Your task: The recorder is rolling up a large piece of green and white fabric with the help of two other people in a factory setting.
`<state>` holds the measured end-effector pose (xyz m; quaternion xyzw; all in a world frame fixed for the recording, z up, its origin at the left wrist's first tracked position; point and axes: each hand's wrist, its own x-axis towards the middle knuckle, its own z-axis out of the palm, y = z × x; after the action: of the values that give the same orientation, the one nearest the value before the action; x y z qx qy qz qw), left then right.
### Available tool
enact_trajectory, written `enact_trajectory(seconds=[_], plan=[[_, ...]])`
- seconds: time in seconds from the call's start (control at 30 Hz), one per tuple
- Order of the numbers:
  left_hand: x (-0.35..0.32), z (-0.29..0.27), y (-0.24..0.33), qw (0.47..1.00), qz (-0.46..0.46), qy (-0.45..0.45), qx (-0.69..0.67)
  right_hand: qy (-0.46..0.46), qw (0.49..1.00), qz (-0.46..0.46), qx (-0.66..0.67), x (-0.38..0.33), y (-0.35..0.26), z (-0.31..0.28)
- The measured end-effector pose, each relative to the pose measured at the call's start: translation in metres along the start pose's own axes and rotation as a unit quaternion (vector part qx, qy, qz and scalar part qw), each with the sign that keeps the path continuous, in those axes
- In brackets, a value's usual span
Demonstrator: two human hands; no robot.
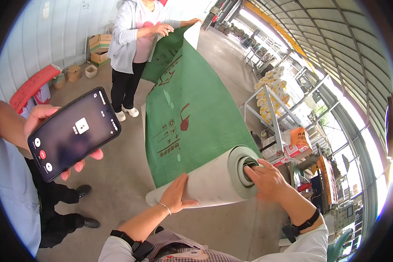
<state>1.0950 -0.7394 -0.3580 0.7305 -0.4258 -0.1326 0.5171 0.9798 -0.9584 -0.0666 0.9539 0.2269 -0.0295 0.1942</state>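
A big roll of sheet material (pixel 214 179), grey outside and green with printed marks inside, is held up in front of me. My left hand (pixel 177 195) lies flat on the roll's grey outer side. My right hand (pixel 264 177) has its fingers hooked into the hollow end of the roll. The unrolled green sheet (pixel 192 109) stretches away to a person in a grey jacket (pixel 133 39), who holds its far edge with both hands.
At my left a second person's hand holds up a black phone (pixel 74 133) with a lit screen. Cardboard boxes (pixel 99 48) and pots stand by the far wall. Metal racks with yellow rolls (pixel 270 94) and printed sacks (pixel 298 144) stand on the right. The floor is concrete.
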Motion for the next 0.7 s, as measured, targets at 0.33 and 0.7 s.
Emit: enact_trajectory(seconds=[0.33, 0.7], plan=[[-0.008, -0.001, 0.002, 0.996, 0.010, 0.086, 0.001, 0.098, 0.954, 0.194, 0.206, 0.067, -0.043, -0.008], [-0.005, -0.016, 0.011, 0.978, 0.037, 0.207, 0.000, 0.148, 0.967, 0.196, 0.067, 0.108, -0.050, 0.007]])
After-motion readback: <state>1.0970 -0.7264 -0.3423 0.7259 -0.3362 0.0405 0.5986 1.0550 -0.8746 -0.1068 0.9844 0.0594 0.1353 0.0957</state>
